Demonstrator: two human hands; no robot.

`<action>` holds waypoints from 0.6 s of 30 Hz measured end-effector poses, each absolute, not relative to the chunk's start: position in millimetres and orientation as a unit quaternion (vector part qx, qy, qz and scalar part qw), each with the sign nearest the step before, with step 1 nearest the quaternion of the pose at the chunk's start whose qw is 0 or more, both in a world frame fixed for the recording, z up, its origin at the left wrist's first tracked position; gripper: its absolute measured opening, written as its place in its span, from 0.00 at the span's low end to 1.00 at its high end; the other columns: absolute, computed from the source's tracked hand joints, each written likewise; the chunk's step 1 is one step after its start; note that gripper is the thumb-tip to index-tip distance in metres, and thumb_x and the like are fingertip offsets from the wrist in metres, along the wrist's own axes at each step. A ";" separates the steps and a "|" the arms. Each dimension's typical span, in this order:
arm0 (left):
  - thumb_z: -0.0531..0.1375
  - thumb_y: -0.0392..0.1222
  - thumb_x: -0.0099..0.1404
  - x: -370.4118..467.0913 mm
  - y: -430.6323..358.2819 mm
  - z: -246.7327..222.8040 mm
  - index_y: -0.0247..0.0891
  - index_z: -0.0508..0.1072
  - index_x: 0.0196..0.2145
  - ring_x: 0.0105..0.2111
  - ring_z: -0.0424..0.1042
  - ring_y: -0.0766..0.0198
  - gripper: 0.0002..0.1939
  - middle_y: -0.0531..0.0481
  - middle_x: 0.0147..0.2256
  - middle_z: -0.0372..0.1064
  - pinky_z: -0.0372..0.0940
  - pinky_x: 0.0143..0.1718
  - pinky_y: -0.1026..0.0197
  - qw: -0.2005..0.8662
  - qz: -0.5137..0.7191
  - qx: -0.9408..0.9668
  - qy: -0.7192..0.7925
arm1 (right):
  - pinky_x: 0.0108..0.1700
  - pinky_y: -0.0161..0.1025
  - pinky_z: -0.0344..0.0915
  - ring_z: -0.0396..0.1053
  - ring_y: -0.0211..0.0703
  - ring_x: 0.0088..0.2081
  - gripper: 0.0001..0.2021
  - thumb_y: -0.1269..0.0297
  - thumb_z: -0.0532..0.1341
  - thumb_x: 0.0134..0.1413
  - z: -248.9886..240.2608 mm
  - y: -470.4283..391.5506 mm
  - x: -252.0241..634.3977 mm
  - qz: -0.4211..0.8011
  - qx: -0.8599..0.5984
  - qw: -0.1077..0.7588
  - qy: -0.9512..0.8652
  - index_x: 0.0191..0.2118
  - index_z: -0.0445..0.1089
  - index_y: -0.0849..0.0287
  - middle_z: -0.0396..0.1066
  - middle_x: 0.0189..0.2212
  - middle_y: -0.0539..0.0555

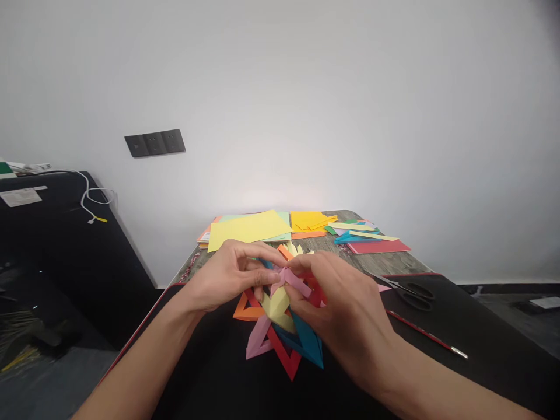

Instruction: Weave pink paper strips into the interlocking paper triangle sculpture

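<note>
A star-shaped model of folded paper strips (275, 306) sits in front of me, with red, blue, orange, pink and pale yellow points. At its top is a pink folded paper strip (298, 282), bent at an angle. My left hand (236, 271) pinches the strip's left end between thumb and fingers. From the right, my right hand (336, 297) grips the same pink strip, index finger on top and thumb below. My fingers hide part of the model's upper side and where the strip joins it.
Black-handled scissors (411, 291) and a red pencil (429, 333) lie to the right on the black mat (201, 373). Behind are yellow paper sheets (249, 228), orange-yellow pieces (308, 221), blue and cream strips (359, 233) and a red sheet (380, 247). A dark cabinet (56, 233) stands left.
</note>
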State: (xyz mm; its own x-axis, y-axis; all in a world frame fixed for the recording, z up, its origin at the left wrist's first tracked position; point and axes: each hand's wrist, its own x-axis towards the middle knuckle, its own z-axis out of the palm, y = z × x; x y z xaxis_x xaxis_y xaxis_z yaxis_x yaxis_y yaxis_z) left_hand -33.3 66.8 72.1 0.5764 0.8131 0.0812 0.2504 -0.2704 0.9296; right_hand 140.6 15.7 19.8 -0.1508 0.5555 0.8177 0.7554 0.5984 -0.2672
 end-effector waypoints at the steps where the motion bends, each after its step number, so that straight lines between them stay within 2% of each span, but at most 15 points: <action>1: 0.66 0.41 0.57 -33.2 67.1 71.8 0.33 0.79 0.37 0.21 0.71 0.70 0.10 0.41 0.42 0.74 0.69 0.23 0.65 0.487 0.289 0.743 0.357 | 0.28 0.36 0.59 0.68 0.41 0.28 0.04 0.73 0.59 0.54 19.8 15.0 139.7 -0.102 -0.436 0.486 -0.751 0.35 0.68 0.58 0.71 0.27 0.52; 5: 0.65 0.40 0.58 -32.7 67.1 70.8 0.33 0.78 0.36 0.20 0.70 0.71 0.09 0.42 0.43 0.74 0.68 0.22 0.65 0.482 0.291 0.748 0.352 | 0.28 0.36 0.59 0.68 0.40 0.27 0.05 0.73 0.58 0.56 20.3 14.9 141.4 -0.095 -0.421 0.496 -0.753 0.36 0.69 0.58 0.71 0.26 0.51; 9: 0.65 0.39 0.57 -32.1 66.4 69.8 0.33 0.78 0.36 0.19 0.68 0.72 0.09 0.43 0.40 0.74 0.66 0.20 0.65 0.484 0.297 0.746 0.348 | 0.27 0.35 0.58 0.67 0.38 0.25 0.05 0.73 0.58 0.56 21.2 15.5 145.1 -0.076 -0.415 0.486 -0.765 0.35 0.69 0.57 0.70 0.25 0.50; 13: 0.66 0.40 0.57 -32.3 66.8 67.4 0.34 0.78 0.37 0.19 0.69 0.70 0.10 0.44 0.37 0.75 0.66 0.20 0.65 0.492 0.297 0.739 0.351 | 0.25 0.35 0.55 0.67 0.40 0.26 0.07 0.73 0.56 0.56 23.1 15.7 143.8 -0.099 -0.438 0.467 -0.762 0.38 0.69 0.57 0.69 0.26 0.51; 18: 0.65 0.40 0.58 -32.7 68.3 65.1 0.35 0.78 0.35 0.19 0.70 0.71 0.08 0.44 0.40 0.75 0.67 0.21 0.65 0.490 0.307 0.744 0.334 | 0.23 0.35 0.52 0.63 0.39 0.23 0.07 0.71 0.55 0.57 23.7 17.2 140.8 -0.138 -0.441 0.459 -0.759 0.37 0.69 0.58 0.65 0.22 0.49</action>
